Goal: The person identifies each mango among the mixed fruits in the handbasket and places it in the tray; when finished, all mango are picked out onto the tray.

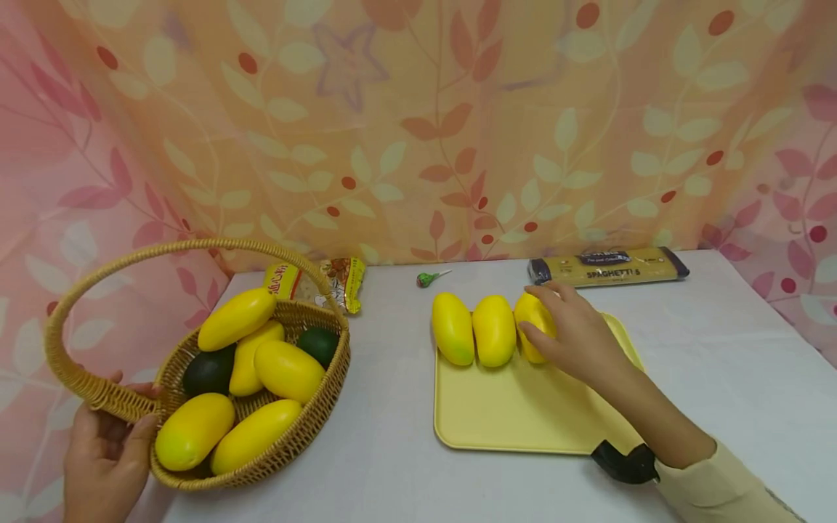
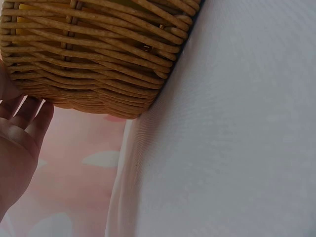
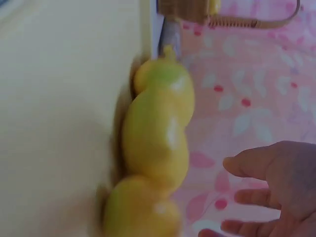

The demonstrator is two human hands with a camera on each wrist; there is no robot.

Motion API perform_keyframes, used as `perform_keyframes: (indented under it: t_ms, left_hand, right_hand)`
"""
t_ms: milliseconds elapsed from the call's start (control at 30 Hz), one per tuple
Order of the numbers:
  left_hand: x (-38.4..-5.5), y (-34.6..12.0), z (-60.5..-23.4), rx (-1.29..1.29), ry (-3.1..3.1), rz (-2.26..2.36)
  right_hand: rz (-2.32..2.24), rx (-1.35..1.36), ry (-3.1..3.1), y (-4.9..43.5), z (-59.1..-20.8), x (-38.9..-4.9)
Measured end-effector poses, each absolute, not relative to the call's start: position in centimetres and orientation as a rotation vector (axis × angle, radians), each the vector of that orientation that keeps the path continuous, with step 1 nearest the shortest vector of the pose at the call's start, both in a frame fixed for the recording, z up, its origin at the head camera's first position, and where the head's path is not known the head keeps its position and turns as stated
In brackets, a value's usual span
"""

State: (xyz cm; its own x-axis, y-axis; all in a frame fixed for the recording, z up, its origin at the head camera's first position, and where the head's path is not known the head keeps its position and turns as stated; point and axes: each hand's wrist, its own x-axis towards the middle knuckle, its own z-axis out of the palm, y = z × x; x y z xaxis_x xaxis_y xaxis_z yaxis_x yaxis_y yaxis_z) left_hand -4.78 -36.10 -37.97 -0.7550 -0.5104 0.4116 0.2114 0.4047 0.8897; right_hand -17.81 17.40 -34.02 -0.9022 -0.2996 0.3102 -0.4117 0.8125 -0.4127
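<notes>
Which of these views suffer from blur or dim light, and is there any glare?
Head: fairly evenly lit and mostly sharp; left wrist: dim, though the weave of the basket reads clearly; right wrist: blurred, the row of yellow mangoes soft-edged with pale glare on their skins, and a dark shadow beside them on the tray.
</notes>
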Motion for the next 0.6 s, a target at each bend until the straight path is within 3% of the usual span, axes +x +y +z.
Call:
perform_keyframes:
  t_ms: [367, 600]
  left_hand:
    - [-4.7, -36.2, -38.1, 0.146, -1.927, -1.465]
    - [-4.7, -36.2, -38.1, 0.166, -1.955, -1.423]
  right_hand:
    - [0.973, 1.287, -2.561, 6.2, -32.4, -15.2]
    - [0.867, 1.644, -2.33, -0.9, -31.2, -14.1]
